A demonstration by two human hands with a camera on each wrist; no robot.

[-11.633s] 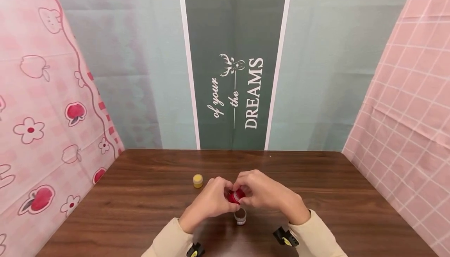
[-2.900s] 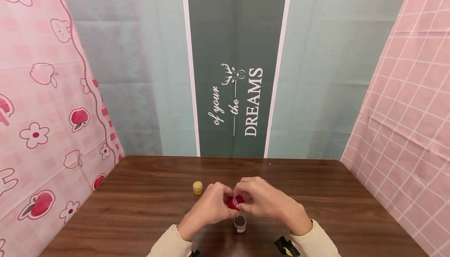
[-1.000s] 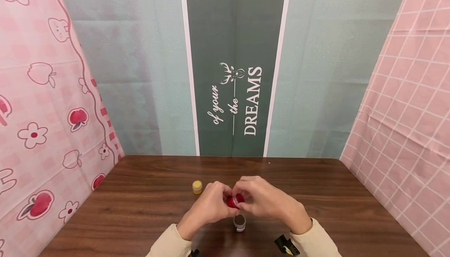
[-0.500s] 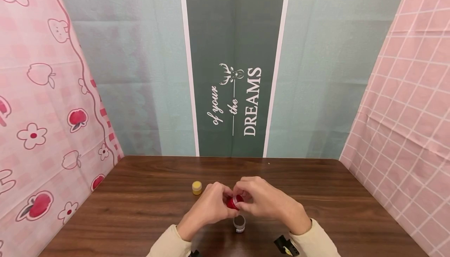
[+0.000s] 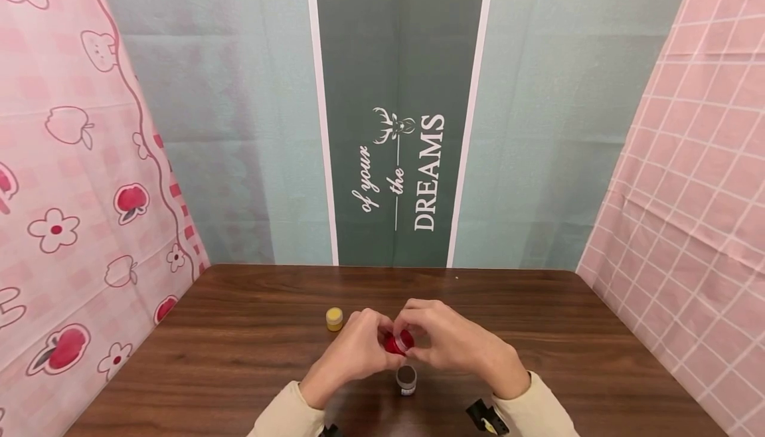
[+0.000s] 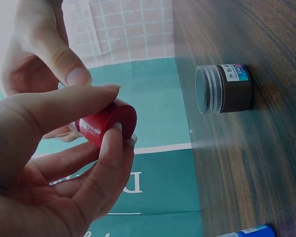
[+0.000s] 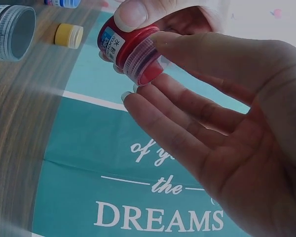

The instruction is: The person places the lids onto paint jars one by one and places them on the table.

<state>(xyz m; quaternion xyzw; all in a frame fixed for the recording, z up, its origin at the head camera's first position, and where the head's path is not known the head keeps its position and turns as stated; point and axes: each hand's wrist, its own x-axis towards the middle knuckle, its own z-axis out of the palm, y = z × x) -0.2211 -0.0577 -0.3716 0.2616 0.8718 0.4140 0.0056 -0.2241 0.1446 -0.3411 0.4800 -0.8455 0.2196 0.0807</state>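
Observation:
Above the table, my left hand (image 5: 356,349) grips a small red paint jar (image 6: 108,121) by its body, thumb on one side and fingertips at its base. The jar is tipped on its side, its clear ribbed lid (image 7: 141,60) facing my right hand (image 5: 454,339). In the right wrist view, the right thumb lies at the lid's edge with fingertips on the opposite side, pinching it. Red shows through the lid, and a white and blue label is on the body. Just below the hands, a dark brown paint jar (image 5: 406,380) stands upright with its clear lid on.
A yellow paint jar (image 5: 335,319) stands on the wooden table (image 5: 526,331) beyond the left hand. A blue jar (image 7: 64,3) is partly visible in both wrist views. Printed cloths (image 5: 394,58) hang behind the table and at both sides.
Both hands keep the red jar in nearly the same place over the table. The right fingers shift slightly around the lid. The brown and yellow jars have stayed put.

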